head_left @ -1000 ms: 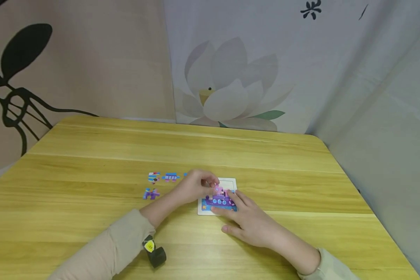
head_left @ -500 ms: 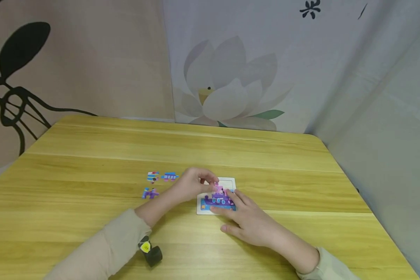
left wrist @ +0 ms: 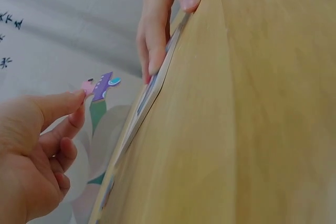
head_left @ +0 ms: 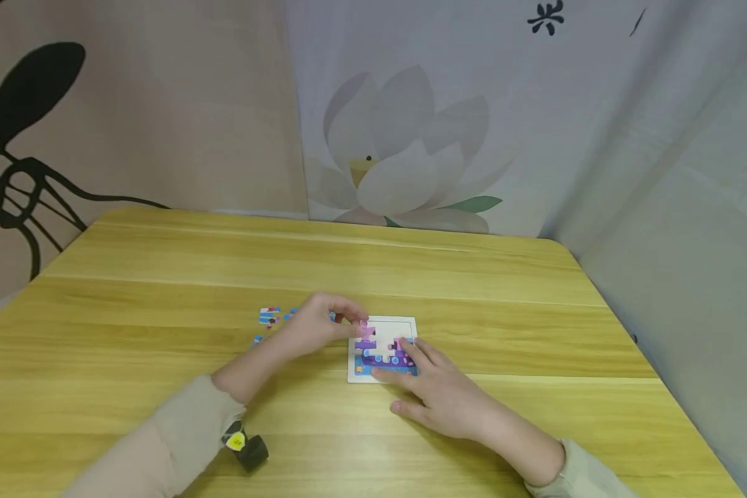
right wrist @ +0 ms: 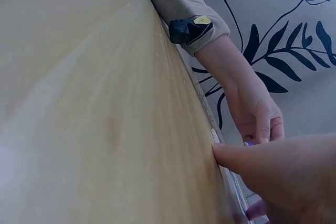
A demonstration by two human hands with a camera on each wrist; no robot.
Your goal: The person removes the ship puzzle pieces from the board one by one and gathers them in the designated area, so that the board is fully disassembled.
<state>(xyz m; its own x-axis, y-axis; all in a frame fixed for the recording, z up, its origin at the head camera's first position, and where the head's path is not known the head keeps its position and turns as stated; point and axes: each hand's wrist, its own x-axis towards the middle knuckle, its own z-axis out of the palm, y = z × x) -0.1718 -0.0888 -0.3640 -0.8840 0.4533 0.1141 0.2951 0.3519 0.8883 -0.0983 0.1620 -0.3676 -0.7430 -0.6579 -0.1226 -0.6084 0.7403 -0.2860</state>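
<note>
My left hand (head_left: 324,321) pinches a pink and purple puzzle piece (left wrist: 102,87) between thumb and forefinger, held up off the table. In the head view this piece (head_left: 366,337) overlaps the left part of a white-framed puzzle board (head_left: 351,370). A purple and blue boat picture fills the board's lower part; a white gap shows above its middle. My right hand (head_left: 438,387) rests on the board's right side, its fingers extended across the pieces there. The left wrist view shows that hand's fingers (left wrist: 155,45) on the board's edge.
Left of the board, loose puzzle pieces (head_left: 269,316) lie on the wooden table (head_left: 193,311), some partly hidden by my left arm. A black device (head_left: 249,449) is strapped at my left cuff. Printed curtains (head_left: 423,138) hang behind the table.
My left hand has drawn leftward and up from the middle of the board with the pinched puzzle piece, baring a white gap. My right hand has stayed in place.
</note>
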